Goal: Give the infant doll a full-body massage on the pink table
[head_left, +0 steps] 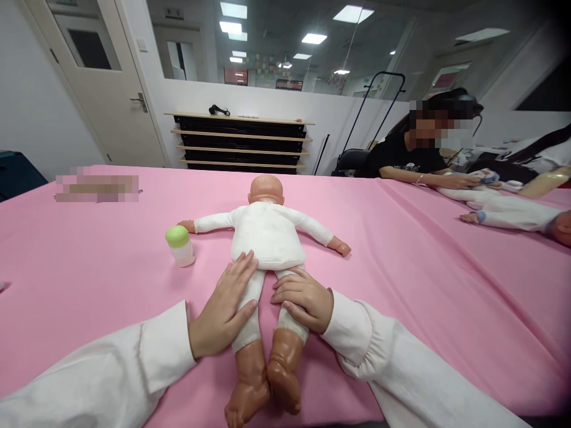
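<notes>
A baby doll (267, 235) with a white cloth body lies stretched out on the pink sheet, its brown feet toward me and its arms spread sideways. The back of its bald head points away from me. My left hand (225, 303) rests flat along the doll's left-side leg, with fingertips touching the lower edge of the body. Across the other leg lies my right hand (306, 297), fingers loosely curved over the thigh. Beside the doll's left-side arm stands a small bottle (181, 246) with a green cap, slightly tilted in view.
A person in black (410, 142) sits at the far right, handling another doll (513, 208). A blurred-out object (98, 187) lies at the back left of the pink sheet (379, 356). Behind the table are a low shelf (243, 142) and a door (102, 89).
</notes>
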Motion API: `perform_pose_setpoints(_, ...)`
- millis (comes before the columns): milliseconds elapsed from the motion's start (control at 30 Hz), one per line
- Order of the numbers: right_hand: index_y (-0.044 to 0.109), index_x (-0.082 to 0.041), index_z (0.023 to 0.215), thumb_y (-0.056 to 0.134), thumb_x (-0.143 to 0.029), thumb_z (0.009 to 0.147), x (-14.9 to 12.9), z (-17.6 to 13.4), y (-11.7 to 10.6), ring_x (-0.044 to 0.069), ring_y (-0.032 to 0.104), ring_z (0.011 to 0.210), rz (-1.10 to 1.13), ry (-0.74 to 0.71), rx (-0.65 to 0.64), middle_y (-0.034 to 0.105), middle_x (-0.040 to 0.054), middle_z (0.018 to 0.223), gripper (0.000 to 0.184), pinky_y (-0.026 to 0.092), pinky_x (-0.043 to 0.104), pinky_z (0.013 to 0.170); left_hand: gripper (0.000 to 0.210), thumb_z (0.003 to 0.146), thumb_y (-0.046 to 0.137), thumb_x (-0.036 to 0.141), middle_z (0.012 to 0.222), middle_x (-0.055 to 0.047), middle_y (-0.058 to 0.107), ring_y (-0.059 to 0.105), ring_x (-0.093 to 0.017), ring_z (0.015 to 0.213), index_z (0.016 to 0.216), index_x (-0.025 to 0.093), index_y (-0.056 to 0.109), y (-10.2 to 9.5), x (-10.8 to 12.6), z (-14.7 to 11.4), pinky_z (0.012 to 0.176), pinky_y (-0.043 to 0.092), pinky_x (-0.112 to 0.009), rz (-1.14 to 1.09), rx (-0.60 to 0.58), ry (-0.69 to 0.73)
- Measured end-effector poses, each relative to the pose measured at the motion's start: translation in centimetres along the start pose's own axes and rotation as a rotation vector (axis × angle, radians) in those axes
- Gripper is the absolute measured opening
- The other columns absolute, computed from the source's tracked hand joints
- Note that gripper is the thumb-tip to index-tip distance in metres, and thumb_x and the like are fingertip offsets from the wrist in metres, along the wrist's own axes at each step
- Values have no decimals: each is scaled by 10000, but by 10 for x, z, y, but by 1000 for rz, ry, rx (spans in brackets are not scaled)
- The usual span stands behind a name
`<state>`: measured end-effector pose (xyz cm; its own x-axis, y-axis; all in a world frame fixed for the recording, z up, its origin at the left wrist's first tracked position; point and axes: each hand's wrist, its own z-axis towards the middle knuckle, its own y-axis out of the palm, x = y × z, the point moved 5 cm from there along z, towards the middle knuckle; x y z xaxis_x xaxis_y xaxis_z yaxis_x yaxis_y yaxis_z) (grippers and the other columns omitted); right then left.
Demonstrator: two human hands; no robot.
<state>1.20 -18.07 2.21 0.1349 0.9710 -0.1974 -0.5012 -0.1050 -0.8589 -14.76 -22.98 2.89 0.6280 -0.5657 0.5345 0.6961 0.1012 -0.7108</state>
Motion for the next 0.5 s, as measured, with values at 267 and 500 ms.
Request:
perform_pose_setpoints(267, 590, -171, 940, 311, -231, 891, -4, 3, -7, 159, 555, 920, 6, -17, 17, 673, 47, 883, 290, 347, 372, 898, 382, 933, 314, 344, 1436, 1, 345, 162, -267, 1375, 1264, 298, 500, 14, 6, -2, 1082, 185, -547, 69, -294, 132)
perform_pose_setpoints(500, 578, -177, 1012, 326, -209, 885, -3, -1, -12, 147, 572, 942, -4, -39, 154, 662, 63, 938, 284, 402, 344, 884, 288, 857, 385, 207, 958, -44, 704, 613, -185, 1018, 990, 190, 639, 10, 26, -8, 963, 416, -380, -34, -190, 358)
